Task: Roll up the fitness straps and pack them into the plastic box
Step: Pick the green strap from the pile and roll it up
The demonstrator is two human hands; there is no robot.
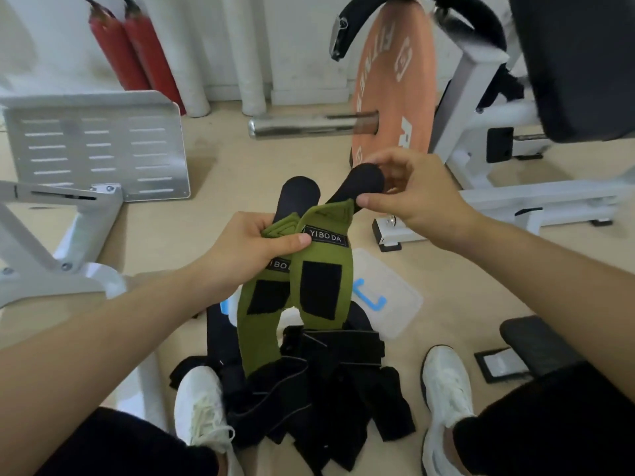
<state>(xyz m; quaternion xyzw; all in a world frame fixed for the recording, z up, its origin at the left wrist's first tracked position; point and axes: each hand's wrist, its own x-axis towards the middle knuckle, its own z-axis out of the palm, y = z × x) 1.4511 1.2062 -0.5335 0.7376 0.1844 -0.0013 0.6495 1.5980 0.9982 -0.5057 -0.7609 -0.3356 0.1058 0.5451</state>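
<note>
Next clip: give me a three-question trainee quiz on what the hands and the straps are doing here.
1. True or false: both hands are holding the green straps.
2. What does the right hand pinch? A) a black padded end B) a shoe C) the lid
3. Where is the pile of black straps?

Key
1. True; the left hand grips them near the YIBODA label.
2. A, the black padded end.
3. On the floor between the white shoes, not in the clear plastic box.
</note>
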